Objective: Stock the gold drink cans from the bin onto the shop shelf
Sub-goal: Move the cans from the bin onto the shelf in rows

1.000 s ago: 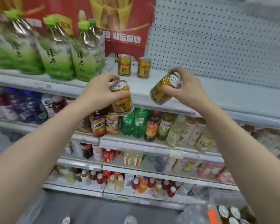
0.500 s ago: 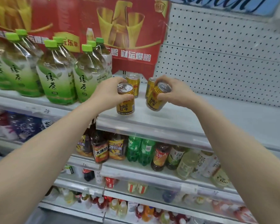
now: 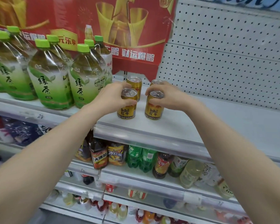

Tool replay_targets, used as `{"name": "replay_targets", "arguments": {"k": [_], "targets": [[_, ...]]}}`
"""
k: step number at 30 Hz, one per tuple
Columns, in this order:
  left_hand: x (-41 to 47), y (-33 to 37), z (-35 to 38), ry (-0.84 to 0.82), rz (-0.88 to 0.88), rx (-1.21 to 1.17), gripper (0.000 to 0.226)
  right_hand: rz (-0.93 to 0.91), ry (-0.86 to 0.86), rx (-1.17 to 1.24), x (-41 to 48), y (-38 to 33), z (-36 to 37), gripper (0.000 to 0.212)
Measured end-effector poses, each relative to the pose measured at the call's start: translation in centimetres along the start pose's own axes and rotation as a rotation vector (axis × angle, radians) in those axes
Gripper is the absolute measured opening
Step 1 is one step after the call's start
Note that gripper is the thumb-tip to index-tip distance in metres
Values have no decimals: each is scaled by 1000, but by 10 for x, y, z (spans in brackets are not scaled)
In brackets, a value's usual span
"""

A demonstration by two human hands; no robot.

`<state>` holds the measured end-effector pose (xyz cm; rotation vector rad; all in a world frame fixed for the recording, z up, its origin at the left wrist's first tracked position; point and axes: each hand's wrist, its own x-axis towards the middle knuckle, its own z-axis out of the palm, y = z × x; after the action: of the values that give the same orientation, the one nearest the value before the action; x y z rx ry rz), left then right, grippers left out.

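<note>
My left hand (image 3: 111, 98) is wrapped around the upper part of one gold can (image 3: 127, 105), fingers curled over its far side and thumb across the front, and my right hand (image 3: 169, 97) grips a second gold can (image 3: 153, 106) the same way near its rim. Both cans stand upright with their bases on the white top shelf (image 3: 176, 128), apart from each other with a gap of bare shelf between them, and both sit toward the shelf's front edge. Directly behind the can in my left hand stands a third gold can (image 3: 135, 84), further back on the same shelf; behind my right hand a fourth can (image 3: 155, 81) shows only its top, the rest hidden by my fingers. On the same shelf, to the left of my left-hand can, stands a row of large green tea bottles (image 3: 86, 80) with lime caps. A red and gold cardboard display (image 3: 128, 38) rises at the back of the shelf, behind the rear cans, and white pegboard (image 3: 225, 62) backs the shelf's bare right stretch. I cannot see the bin.
</note>
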<state>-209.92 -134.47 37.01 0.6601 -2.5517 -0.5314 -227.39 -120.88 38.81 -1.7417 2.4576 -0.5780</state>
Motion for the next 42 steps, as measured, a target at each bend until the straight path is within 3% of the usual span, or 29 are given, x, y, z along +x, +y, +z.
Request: {"name": "replay_targets", "arguments": {"k": [4, 12, 22, 32, 42], "targets": [[2, -4, -2, -38, 16, 26, 67, -26, 21, -62, 5, 1, 3, 46], [2, -4, -4, -61, 72, 129, 67, -60, 41, -198, -3, -1, 7, 50], [-32, 14, -9, 114, 330, 320, 60, -115, 217, -406, -65, -5, 3, 53], [-120, 72, 46, 87, 609, 248, 51, 38, 279, -553, -228, 9, 21, 54], [-208, 174, 195, -150, 786, 76, 43, 327, 293, -465, -447, 87, 78, 45]]}}
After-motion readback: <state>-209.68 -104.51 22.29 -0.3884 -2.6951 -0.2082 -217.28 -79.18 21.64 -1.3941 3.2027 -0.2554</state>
